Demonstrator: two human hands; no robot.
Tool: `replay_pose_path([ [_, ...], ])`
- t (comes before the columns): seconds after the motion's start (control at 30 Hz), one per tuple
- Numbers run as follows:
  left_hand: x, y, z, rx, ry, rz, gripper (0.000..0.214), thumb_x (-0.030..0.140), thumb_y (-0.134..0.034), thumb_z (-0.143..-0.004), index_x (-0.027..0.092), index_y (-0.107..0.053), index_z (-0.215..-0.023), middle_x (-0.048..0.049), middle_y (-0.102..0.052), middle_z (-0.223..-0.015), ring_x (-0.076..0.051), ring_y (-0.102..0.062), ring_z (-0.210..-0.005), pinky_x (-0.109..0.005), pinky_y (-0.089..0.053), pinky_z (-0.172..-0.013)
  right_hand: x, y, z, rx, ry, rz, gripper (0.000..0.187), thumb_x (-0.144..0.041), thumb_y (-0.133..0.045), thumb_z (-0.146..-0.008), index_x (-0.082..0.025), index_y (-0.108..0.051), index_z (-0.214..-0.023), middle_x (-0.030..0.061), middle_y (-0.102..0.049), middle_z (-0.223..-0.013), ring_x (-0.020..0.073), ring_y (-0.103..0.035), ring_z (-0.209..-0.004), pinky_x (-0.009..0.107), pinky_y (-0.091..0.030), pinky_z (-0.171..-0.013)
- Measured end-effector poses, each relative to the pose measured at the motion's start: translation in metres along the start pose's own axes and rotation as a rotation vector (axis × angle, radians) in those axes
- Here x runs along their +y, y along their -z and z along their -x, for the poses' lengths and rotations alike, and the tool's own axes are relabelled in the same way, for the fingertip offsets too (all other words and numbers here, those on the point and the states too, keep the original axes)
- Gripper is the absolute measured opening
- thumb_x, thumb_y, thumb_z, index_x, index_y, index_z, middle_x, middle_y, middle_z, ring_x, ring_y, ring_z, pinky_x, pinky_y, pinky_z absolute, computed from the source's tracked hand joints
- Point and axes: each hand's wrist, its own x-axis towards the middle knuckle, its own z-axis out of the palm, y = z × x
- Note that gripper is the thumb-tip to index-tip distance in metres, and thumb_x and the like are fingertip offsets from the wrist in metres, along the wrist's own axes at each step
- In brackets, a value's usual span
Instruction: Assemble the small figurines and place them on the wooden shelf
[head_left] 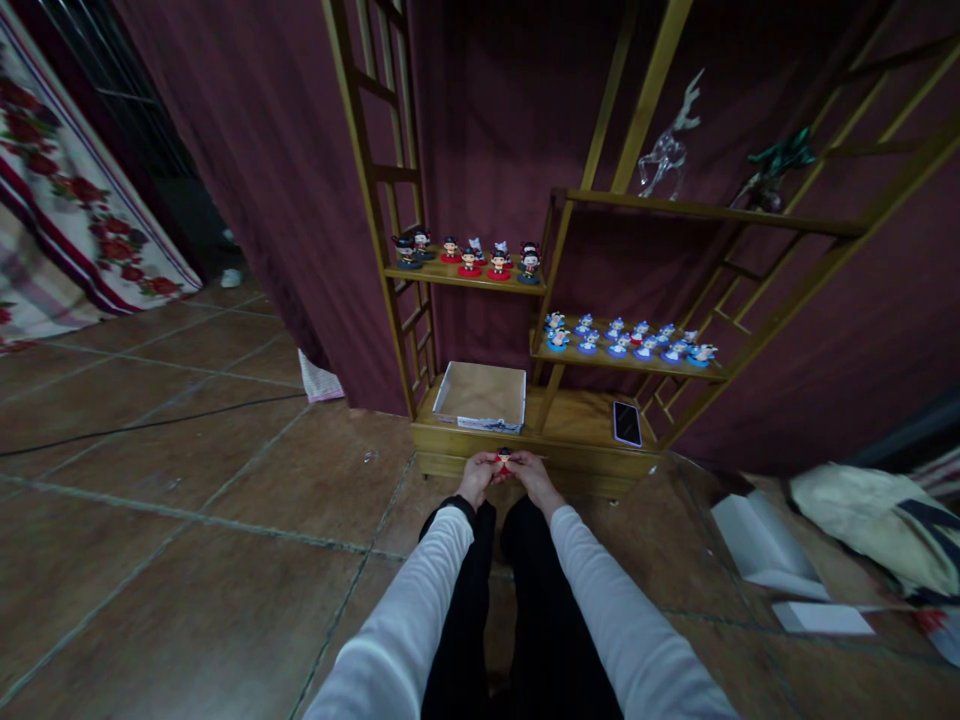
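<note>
Between my two hands is a small red figurine (503, 459) with a black top, held in front of the low wooden base of the shelf. My left hand (478, 476) is closed on its left side, and my right hand (529, 471) grips it from the right. Just beyond them a shallow white-rimmed box (442, 392) with a brown inside rests on the bottom board. Similar red and black figurines (498, 264) stand on the upper left shelf (465, 276). On the middle right shelf (645, 366) are several blue figurines (619, 346) in two rows.
A phone (627, 424) lies on the bottom board at right. Higher up stand a clear deer ornament (664, 160) and a dark green ornament (776, 165). White boxes (765, 545) and a pale bag (862, 520) are on the floor at right. A black cable (150, 427) crosses the tiles at left.
</note>
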Motion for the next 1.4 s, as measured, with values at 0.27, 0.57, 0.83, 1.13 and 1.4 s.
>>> replay_pose_path([
  [0.27, 0.003, 0.003, 0.004, -0.084, 0.036, 0.080, 0.016, 0.016, -0.073, -0.063, 0.010, -0.064, -0.075, -0.0055, -0.065, -0.062, -0.011, -0.062, -0.054, -0.020, -0.049, -0.055, 0.001, 0.003, -0.001, -0.003, 0.011, -0.022, 0.026, -0.031, -0.074, -0.047, -0.017, -0.059, -0.064, -0.0023, -0.063, -0.062, 0.0125, -0.056, -0.057, 0.028, -0.045, -0.063],
  [0.57, -0.002, -0.001, -0.001, -0.028, -0.025, 0.046, 0.016, 0.011, -0.072, -0.061, 0.012, -0.059, -0.071, -0.0015, -0.062, -0.055, -0.011, -0.059, -0.047, -0.020, -0.047, -0.050, 0.005, 0.002, -0.003, 0.004, 0.015, -0.064, 0.029, -0.020, -0.071, -0.045, -0.019, -0.059, -0.071, -0.0033, -0.063, -0.066, 0.0136, -0.057, -0.062, 0.027, -0.044, -0.061],
  [0.83, -0.005, -0.002, 0.000, -0.020, -0.080, 0.102, 0.028, 0.012, -0.073, -0.059, 0.015, -0.056, -0.080, 0.0028, -0.059, -0.055, -0.009, -0.059, -0.048, -0.021, -0.048, -0.053, 0.007, 0.009, -0.006, -0.020, 0.004, -0.139, 0.037, -0.018, -0.072, -0.046, -0.020, -0.062, -0.082, 0.0000, -0.067, -0.079, 0.0157, -0.059, -0.073, 0.030, -0.045, -0.068],
  [1.13, 0.007, 0.006, 0.014, -0.202, -0.065, 0.194, 0.035, 0.021, -0.076, -0.058, 0.014, -0.062, -0.090, -0.0067, -0.068, -0.081, -0.014, -0.063, -0.074, -0.026, -0.049, -0.072, -0.011, 0.011, 0.007, -0.117, 0.086, -0.167, 0.043, -0.015, -0.071, -0.051, -0.023, -0.064, -0.093, 0.0021, -0.068, -0.095, 0.0181, -0.060, -0.088, 0.034, -0.043, -0.086],
  [1.4, 0.011, 0.005, 0.020, -0.236, -0.067, 0.259, 0.035, 0.017, -0.078, -0.054, 0.014, -0.063, -0.085, -0.0047, -0.068, -0.081, -0.012, -0.062, -0.073, -0.025, -0.046, -0.074, -0.018, 0.009, 0.018, -0.070, 0.198, 0.032, 0.034, -0.021, -0.066, -0.059, -0.022, -0.064, -0.092, 0.0042, -0.068, -0.095, 0.0198, -0.061, -0.091, 0.036, -0.045, -0.087],
])
